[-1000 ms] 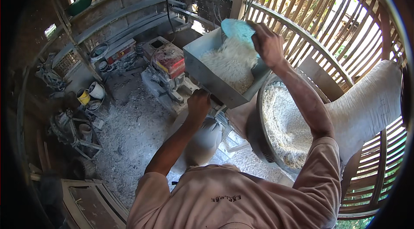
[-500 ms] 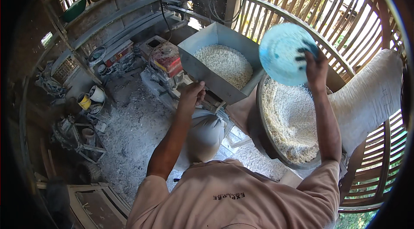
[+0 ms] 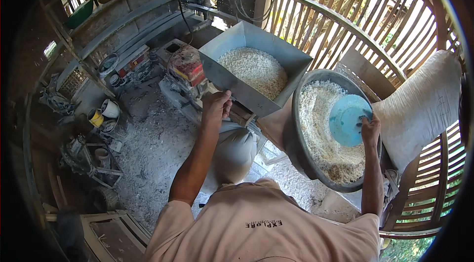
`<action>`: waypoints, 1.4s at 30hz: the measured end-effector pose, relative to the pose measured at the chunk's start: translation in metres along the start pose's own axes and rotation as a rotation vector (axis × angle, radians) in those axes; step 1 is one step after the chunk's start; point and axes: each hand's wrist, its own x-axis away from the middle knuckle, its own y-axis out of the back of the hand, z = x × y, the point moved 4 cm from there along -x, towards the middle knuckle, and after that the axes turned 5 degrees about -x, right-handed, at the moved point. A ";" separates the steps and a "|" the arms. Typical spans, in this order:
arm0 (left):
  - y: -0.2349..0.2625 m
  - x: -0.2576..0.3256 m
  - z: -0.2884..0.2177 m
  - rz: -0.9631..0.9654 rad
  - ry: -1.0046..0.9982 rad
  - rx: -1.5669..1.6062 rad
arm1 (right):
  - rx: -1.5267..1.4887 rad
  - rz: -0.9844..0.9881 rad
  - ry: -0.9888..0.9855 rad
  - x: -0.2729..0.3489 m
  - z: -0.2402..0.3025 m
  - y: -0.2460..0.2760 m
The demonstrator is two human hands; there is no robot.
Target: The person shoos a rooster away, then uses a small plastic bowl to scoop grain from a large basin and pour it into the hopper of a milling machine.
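My right hand [image 3: 370,131] grips a light blue plastic bowl [image 3: 347,120] by its rim, held over white grain in a large dark round basin [image 3: 299,129]. My left hand [image 3: 216,107] rests closed against the lower edge of a grey metal hopper [image 3: 232,78] that holds more white grain. The hopper sits on a machine with a red engine [image 3: 188,63]. Under the hopper a pale sack [image 3: 234,151] stands open-mouthed below my left forearm.
A full white sack [image 3: 424,106] leans against the slatted wall at the right. Cans and small tins [image 3: 103,114] lie on the dusty floor at the left, with metal parts [image 3: 84,156] nearby. Shelves with a green bowl [image 3: 79,14] run along the back.
My right hand has carried the blue bowl from over the hopper down and right into the basin of grain. My left hand stays at the hopper's lower edge.
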 end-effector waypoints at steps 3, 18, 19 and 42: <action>0.001 0.000 0.000 0.001 -0.035 -0.101 | 0.143 -0.025 -0.036 0.004 -0.007 0.003; -0.001 -0.032 0.061 0.099 -0.062 -0.108 | 0.084 -0.019 -0.045 -0.003 -0.030 0.005; -0.001 -0.030 0.066 0.091 -0.060 -0.104 | 0.098 -0.014 -0.045 -0.003 -0.029 0.005; -0.025 -0.031 0.117 -0.072 -0.864 -1.288 | 0.058 0.045 -0.014 0.002 -0.025 0.005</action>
